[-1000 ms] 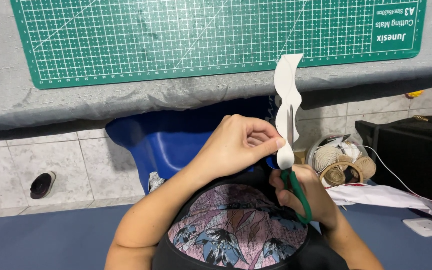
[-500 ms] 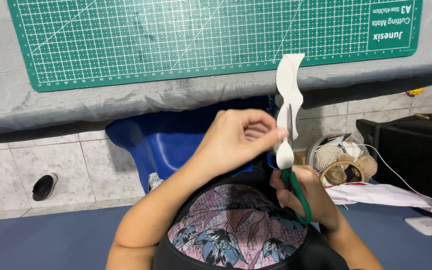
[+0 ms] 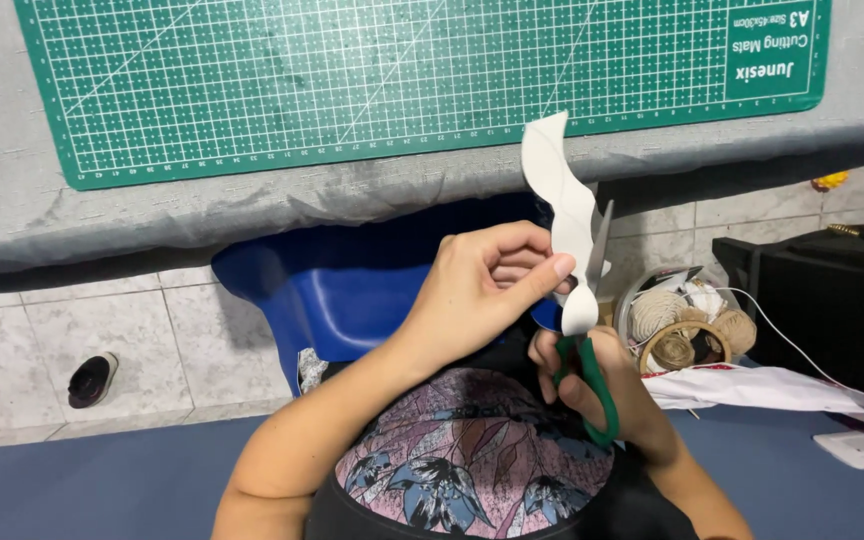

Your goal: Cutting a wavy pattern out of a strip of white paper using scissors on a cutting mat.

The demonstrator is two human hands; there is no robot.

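Pinching a wavy white paper strip (image 3: 564, 215) near its lower end, the person's left hand (image 3: 482, 285) holds it upright just below the front edge of the grey worktop (image 3: 12, 200); the right hand (image 3: 602, 385) grips green-handled scissors (image 3: 587, 330), blades against the strip; a green cutting mat (image 3: 252, 80) lies on the worktop
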